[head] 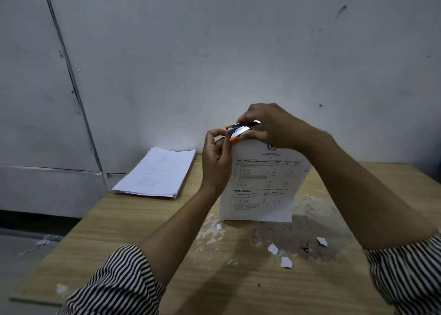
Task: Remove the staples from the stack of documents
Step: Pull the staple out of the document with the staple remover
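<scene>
one printed document (260, 185) stands upright near the middle of the wooden tabletop (119, 221), its bottom edge resting on the surface. the left hand (216, 158) pinches the document's top left corner between thumb and curled fingers. the right hand (267, 123) is curled around one orange-and-metal staple remover (241, 129), held at that same corner. whether a staple is caught in it cannot be told. one stack of papers (156, 172) lies flat at the tabletop's far left corner, well apart from the held document. four torn paper scraps (273, 249) lie on the tabletop toward the near right, and one more near the front left edge. both sleeves (114, 283) are striped.
</scene>
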